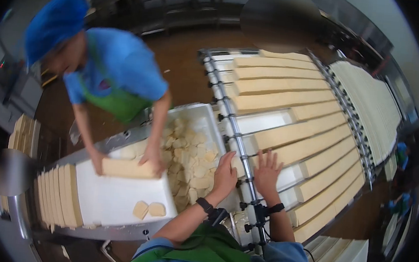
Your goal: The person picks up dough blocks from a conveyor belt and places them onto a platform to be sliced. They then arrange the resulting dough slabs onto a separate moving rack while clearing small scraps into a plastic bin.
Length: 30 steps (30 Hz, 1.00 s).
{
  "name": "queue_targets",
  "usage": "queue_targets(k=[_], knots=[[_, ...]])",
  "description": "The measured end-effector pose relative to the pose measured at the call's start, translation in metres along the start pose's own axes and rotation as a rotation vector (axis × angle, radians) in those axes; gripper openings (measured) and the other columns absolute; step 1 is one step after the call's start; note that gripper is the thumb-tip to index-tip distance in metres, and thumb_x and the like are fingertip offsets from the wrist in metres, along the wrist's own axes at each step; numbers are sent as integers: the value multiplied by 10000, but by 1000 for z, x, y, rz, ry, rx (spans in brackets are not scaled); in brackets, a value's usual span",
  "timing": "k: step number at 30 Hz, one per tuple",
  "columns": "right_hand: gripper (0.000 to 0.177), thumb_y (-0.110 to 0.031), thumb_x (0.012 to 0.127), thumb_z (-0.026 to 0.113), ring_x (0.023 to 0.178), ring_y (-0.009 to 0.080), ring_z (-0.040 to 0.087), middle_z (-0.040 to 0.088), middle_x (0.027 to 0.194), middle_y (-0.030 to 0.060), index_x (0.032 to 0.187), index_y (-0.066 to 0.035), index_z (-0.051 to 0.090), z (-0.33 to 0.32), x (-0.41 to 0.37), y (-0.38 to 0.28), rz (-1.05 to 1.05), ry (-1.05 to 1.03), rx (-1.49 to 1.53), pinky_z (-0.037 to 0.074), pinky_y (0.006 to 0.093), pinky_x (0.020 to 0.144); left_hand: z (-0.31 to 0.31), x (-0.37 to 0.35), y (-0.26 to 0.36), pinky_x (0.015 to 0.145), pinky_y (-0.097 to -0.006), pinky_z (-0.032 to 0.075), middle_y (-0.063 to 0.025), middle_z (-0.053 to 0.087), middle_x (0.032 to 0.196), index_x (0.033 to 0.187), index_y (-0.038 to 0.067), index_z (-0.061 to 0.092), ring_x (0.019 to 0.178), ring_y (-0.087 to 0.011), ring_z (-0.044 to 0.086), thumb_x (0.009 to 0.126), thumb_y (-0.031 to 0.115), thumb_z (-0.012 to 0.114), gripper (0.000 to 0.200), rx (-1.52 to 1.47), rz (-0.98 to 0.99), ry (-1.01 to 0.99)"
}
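Note:
Pale, long dough-like slabs (280,103) lie in rows on the rack at my right. My right hand (267,175) rests palm down at the near end of one row, fingers spread, by the metal side rail (242,146). On the rail's other side is my left hand (226,174), with its fingers stretched upward and close together. A pale block end (237,167) shows between my left hand and the rail; whether my palm touches it is hard to tell. Both wrists wear dark bands.
A co-worker (118,69) grips another slab (129,168) over a white board (96,196). Several slabs (61,195) stand side by side at its left end, and two cut pieces (156,209) lie near me. A metal bin (213,126) holds many offcuts (187,161).

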State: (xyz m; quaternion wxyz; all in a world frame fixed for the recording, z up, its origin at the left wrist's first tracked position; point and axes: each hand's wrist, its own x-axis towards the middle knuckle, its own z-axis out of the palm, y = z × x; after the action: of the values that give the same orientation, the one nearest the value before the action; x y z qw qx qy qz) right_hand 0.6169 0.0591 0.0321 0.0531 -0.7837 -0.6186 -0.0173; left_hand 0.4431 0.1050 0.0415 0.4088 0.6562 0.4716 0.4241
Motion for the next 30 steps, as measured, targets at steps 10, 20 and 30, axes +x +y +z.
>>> queue_targets(k=[10, 20, 30], knots=[[619, -168, 883, 641, 1327, 424, 354, 396, 1420, 259, 1431, -14, 399, -43, 9, -182, -491, 170, 364, 250, 533, 1117, -284, -149, -100, 1021, -424, 430, -186, 565, 1206, 1140, 36, 597, 1154, -369, 537, 793, 4, 660, 354, 360, -180, 859], [466, -165, 884, 653, 1085, 379, 507, 560, 1159, 225, 1273, 63, 534, 37, -30, -591, -1245, -332, 845, 414, 449, 982, -495, -327, -229, 1006, -480, 375, -247, 373, 1264, 1338, 29, 446, 1150, -423, 438, 699, 180, 824, 757, 746, -839, 1330], [606, -318, 820, 709, 1212, 351, 414, 473, 1292, 173, 1283, 31, 535, 128, -36, -801, -1166, -469, 499, 357, 475, 1025, -534, -312, -210, 912, -456, 476, -198, 391, 1211, 1331, 52, 451, 1098, -399, 509, 659, 183, 844, 789, 660, -959, 1103]])
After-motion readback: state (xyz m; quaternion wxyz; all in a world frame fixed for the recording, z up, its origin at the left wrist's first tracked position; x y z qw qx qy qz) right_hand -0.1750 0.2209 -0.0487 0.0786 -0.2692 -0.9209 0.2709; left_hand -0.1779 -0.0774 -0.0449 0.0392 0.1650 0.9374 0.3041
